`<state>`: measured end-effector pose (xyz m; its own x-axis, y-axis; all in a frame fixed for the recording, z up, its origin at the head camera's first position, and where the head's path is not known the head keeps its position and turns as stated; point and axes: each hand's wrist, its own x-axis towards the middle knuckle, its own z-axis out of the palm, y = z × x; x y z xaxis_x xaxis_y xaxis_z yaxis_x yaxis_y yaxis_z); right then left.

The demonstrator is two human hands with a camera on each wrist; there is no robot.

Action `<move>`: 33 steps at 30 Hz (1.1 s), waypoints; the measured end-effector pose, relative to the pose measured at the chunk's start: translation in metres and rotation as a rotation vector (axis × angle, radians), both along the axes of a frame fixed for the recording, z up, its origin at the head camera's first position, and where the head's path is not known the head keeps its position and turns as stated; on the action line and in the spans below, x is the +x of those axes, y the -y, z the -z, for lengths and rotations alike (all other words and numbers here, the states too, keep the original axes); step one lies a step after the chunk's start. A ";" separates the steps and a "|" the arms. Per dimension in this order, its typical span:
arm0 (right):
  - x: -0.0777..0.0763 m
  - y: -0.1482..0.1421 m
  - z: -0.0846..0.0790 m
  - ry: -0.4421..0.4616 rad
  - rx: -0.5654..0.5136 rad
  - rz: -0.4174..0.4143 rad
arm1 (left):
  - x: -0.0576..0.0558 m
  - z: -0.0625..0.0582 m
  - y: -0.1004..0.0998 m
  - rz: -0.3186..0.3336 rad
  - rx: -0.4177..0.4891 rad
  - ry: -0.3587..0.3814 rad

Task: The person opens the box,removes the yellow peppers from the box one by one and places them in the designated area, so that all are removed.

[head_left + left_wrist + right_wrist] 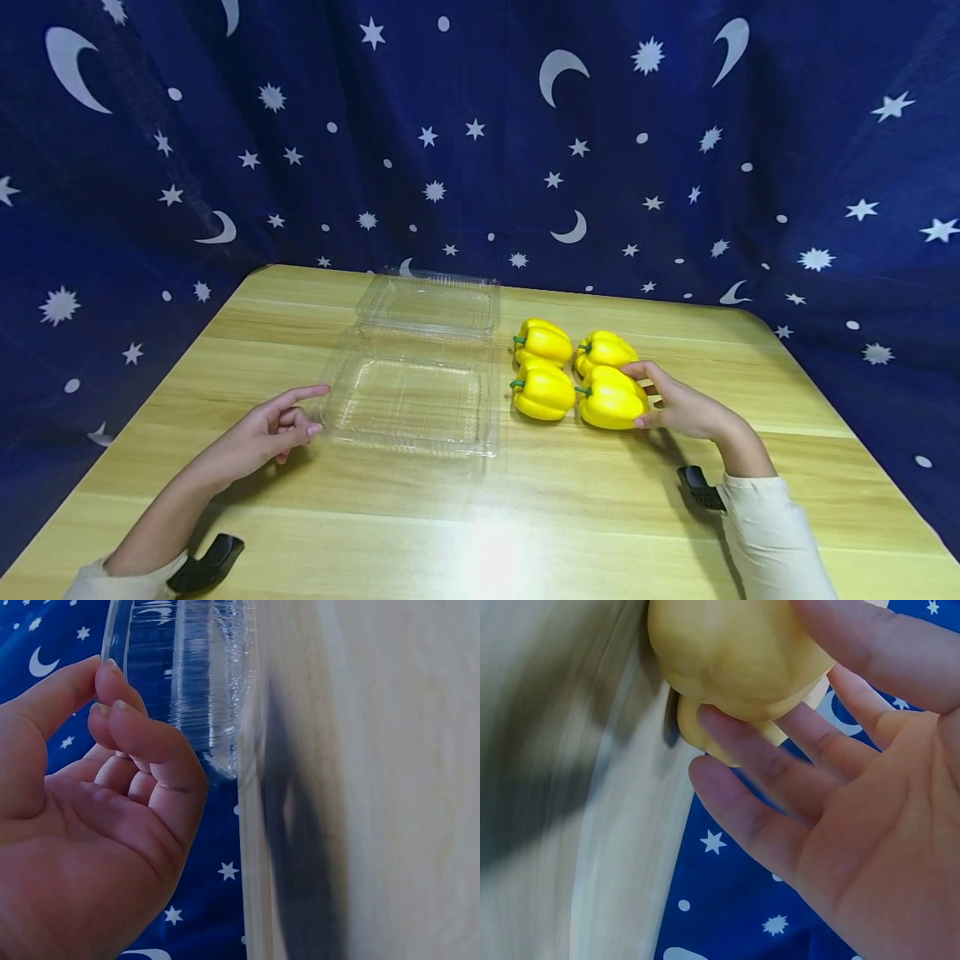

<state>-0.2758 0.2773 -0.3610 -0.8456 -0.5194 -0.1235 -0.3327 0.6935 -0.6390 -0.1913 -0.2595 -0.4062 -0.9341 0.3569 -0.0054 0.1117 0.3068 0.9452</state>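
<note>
A clear plastic clamshell container (491, 417) lies unfolded on the table, its lid (495, 308) laid back on the far side. My left hand (262, 429) is at the container's left edge. Its thumb and index fingertips pinch the rim (112, 634), the other fingers curled in. To the right of the container stand several yellow bell peppers, their green stems pointing left. My right hand (682, 404) holds the near right bell pepper (611, 398), thumb on the near side and fingers around the back. In the right wrist view this bell pepper (720, 652) sits between thumb and fingers.
A far right bell pepper (603, 352) touches the held one; the near left (543, 392) and far left bell peppers (546, 340) stand close by. The wooden table (420, 525) ends at a dark blue star-patterned curtain (480, 167). Black wrist cameras hang near both sleeves.
</note>
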 end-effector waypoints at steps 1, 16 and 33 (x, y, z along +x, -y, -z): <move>0.000 0.000 0.000 -0.002 0.000 -0.002 | 0.000 0.000 0.000 -0.001 -0.001 -0.001; -0.001 0.003 0.000 -0.009 -0.003 0.001 | -0.003 0.002 0.001 0.006 0.001 -0.013; -0.001 0.001 0.006 -0.033 -0.030 0.010 | -0.007 0.003 0.002 -0.008 -0.021 -0.017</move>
